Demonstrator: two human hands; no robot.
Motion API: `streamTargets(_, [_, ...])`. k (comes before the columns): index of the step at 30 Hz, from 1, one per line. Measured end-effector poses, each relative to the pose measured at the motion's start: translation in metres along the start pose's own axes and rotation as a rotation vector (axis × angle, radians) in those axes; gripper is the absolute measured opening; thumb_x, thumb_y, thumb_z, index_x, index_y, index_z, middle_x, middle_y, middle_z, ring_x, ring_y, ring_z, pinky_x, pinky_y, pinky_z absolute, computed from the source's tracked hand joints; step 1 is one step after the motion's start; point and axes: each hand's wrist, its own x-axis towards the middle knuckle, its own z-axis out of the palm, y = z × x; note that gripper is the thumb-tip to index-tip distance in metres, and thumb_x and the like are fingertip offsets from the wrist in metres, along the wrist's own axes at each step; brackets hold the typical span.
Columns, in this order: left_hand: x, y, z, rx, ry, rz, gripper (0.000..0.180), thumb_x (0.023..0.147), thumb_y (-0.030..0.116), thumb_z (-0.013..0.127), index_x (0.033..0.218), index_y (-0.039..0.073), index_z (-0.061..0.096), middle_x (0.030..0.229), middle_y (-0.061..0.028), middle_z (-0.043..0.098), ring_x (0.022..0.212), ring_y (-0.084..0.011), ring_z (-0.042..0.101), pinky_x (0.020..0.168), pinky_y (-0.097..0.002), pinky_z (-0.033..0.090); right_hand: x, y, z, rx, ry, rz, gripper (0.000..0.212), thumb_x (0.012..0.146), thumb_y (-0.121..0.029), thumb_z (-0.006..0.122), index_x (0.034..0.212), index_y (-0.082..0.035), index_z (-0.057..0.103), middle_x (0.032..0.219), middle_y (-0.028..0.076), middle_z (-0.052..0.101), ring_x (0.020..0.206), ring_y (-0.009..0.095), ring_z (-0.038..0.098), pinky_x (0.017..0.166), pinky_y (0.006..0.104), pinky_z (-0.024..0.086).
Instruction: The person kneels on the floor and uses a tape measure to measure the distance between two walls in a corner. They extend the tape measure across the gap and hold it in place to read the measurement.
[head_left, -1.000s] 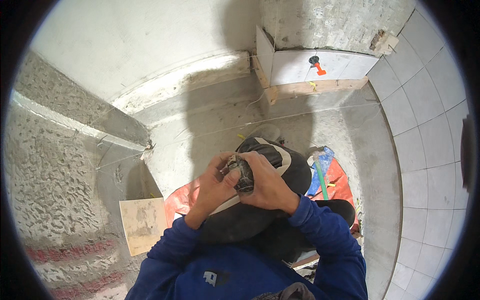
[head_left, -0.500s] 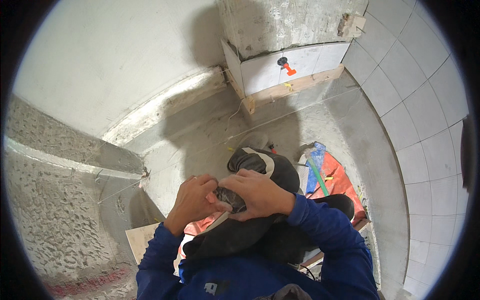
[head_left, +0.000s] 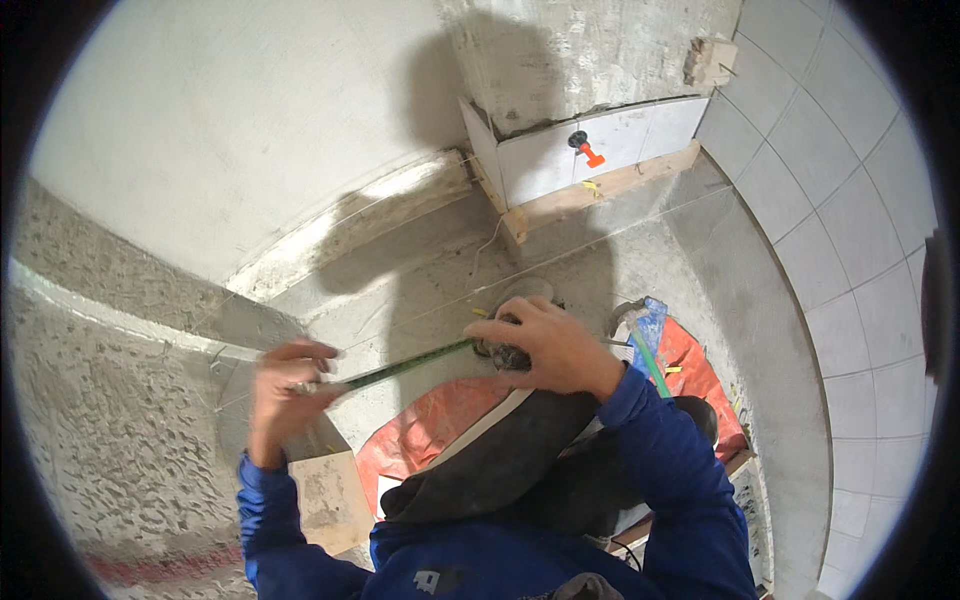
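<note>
My right hand (head_left: 550,345) is closed around the dark, dusty case of a tape measure (head_left: 508,357), and its fingers hide part of it. A narrow green blade (head_left: 410,368) stretches out of the case to the left. At the blade's far end my left hand (head_left: 295,388), a little smeared by motion, pinches the tip. Both hands are held above my dark trouser leg (head_left: 500,455), with the blade in the air between them.
A red sheet (head_left: 430,430) lies under my legs. To the right are a blue cloth (head_left: 650,325) and a green strip (head_left: 652,362). Ahead, white tiles (head_left: 545,165) carry an orange-handled tile leveller (head_left: 590,150) above a wooden batten (head_left: 600,190). A string (head_left: 640,222) crosses the floor.
My hands were together over the dark case. The left hand has pulled the green blade out to the left, while the right hand has moved slightly right and away from me with the case.
</note>
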Motion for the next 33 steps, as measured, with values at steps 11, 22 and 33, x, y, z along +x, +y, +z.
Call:
streamTargets(11, [0.021, 0.033, -0.033, -0.616, 0.526, -0.058, 0.105, 0.075, 0.079, 0.051, 0.147, 0.006, 0.03, 0.131, -0.0097, 0.051, 0.118, -0.0289, 0.051, 0.093, -0.0408, 0.045, -0.022, 0.028, 0.0, 0.517, 0.33, -0.033, 0.059, 0.075, -0.025, 0.074, 0.126, -0.009, 0.048, 0.111, 0.018, 0.058, 0.102, 0.034, 0.058, 0.087, 0.043, 0.046])
streamTargets(22, [0.036, 0.092, 0.183, -0.932, 0.076, -0.36, 0.067, 0.098, 0.052, 0.042, 0.13, -0.007, 0.047, 0.12, -0.015, 0.059, 0.105, -0.0183, 0.059, 0.091, -0.0309, 0.047, -0.036, -0.018, 0.029, 0.74, 0.178, 0.097, 0.06, 0.085, -0.037, 0.066, 0.127, -0.005, 0.038, 0.103, 0.027, 0.059, 0.093, 0.045, 0.061, 0.077, 0.0459, 0.049])
streamTargets(33, [0.041, 0.078, 0.182, -0.953, -0.011, -0.426, 0.049, 0.101, 0.041, 0.044, 0.111, -0.005, 0.059, 0.092, -0.0173, 0.068, 0.068, -0.0183, 0.066, 0.055, -0.0282, 0.053, -0.047, 0.021, -0.023, 0.384, 0.236, 0.097, 0.054, 0.085, -0.041, 0.066, 0.119, -0.003, 0.052, 0.085, 0.018, 0.063, 0.072, 0.036, 0.065, 0.065, 0.0413, 0.051])
